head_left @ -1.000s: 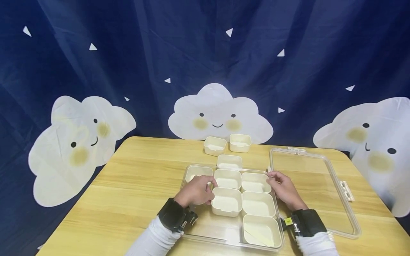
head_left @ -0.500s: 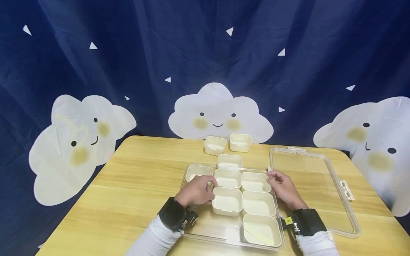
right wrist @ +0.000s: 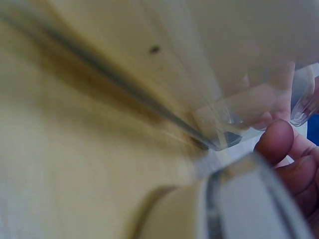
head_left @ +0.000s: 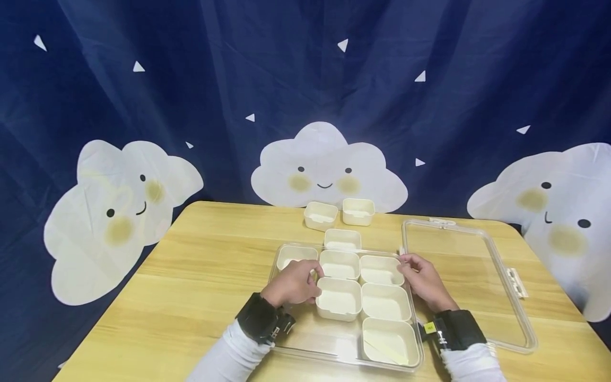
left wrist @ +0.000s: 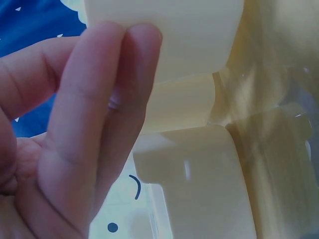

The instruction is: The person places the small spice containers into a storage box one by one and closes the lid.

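Observation:
A clear shallow plastic bin (head_left: 329, 339) holds several cream open-topped boxes in rows. My left hand (head_left: 295, 282) pinches the left rim of a cream box (head_left: 339, 302) in the middle column, its fingers curled at the back left corner. The left wrist view shows two fingertips (left wrist: 144, 37) against this box's outer wall (left wrist: 199, 40). At the bin's back right, my right hand (head_left: 425, 281) grips the clear side, beside another box (head_left: 381, 270). Through the clear wall (right wrist: 199, 45) the right wrist view shows fingers behind it, with the thumb (right wrist: 276, 142) outside.
A clear lid (head_left: 517, 318) with white clips lies right of the bin. Two loose cream boxes stand at the table's back, and another box (head_left: 342, 240) just behind the bin. The front right box (head_left: 390, 339) contains a flat pale yellow piece. Wooden table (head_left: 200, 297) lies left.

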A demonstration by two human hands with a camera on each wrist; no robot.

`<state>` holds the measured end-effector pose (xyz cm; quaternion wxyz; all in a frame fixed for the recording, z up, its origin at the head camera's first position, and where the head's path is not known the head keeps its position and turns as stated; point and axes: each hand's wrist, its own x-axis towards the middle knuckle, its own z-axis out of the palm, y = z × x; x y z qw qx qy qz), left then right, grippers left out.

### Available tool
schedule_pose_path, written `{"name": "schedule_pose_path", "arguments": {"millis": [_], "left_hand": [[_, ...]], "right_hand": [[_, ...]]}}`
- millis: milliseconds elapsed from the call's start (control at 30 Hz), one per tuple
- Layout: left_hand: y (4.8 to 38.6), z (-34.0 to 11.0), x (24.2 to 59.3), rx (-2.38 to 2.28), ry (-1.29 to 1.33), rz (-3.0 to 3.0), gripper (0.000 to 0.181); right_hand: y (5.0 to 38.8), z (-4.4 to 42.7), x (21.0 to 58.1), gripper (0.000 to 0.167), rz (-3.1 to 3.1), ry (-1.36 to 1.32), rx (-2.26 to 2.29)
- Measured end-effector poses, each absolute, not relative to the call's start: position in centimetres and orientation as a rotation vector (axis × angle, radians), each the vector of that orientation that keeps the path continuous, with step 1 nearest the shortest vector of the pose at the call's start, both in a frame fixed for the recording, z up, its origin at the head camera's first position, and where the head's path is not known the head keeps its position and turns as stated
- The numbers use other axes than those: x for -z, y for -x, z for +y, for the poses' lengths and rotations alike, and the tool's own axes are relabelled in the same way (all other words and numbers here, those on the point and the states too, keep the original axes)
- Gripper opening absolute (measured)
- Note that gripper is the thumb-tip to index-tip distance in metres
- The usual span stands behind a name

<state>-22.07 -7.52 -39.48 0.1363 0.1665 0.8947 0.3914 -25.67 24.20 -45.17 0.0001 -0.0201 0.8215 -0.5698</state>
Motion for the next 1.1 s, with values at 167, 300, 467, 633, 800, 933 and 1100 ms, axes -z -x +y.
{"name": "schedule_pose_path", "arguments": {"millis": [167, 300, 467, 633, 800, 933, 1100], "left_hand": [[21.98, -7.63, 39.51, -1.154, -0.480, 2.584, 0.026], [22.02, -7.59, 39.56, -1.140, -0.479, 2.583, 0.025], [22.09, -7.56, 39.57, -1.105, -0.485, 2.601, 0.025], [22.11, -7.60, 39.57, -1.107, -0.489, 2.604, 0.024], [22.03, -7.66, 39.45, -1.114, -0.497, 2.594, 0.024], [21.97, -7.75, 39.28, -1.117, -0.496, 2.595, 0.023], [21.99, -7.83, 39.08, -1.112, -0.485, 2.597, 0.021]], "right_hand": [[25.66, 24.09, 45.15, 0.029, 2.584, 0.053, 1.776], [25.67, 24.10, 45.14, 0.029, 2.585, 0.049, 1.764], [25.71, 24.09, 45.10, 0.030, 2.589, 0.047, 1.757], [25.70, 24.08, 45.04, 0.031, 2.585, 0.044, 1.760], [25.66, 24.12, 45.06, 0.031, 2.581, 0.039, 1.756], [25.66, 24.10, 45.06, 0.032, 2.581, 0.027, 1.760], [25.71, 24.06, 44.99, 0.033, 2.591, 0.019, 1.752]]}}
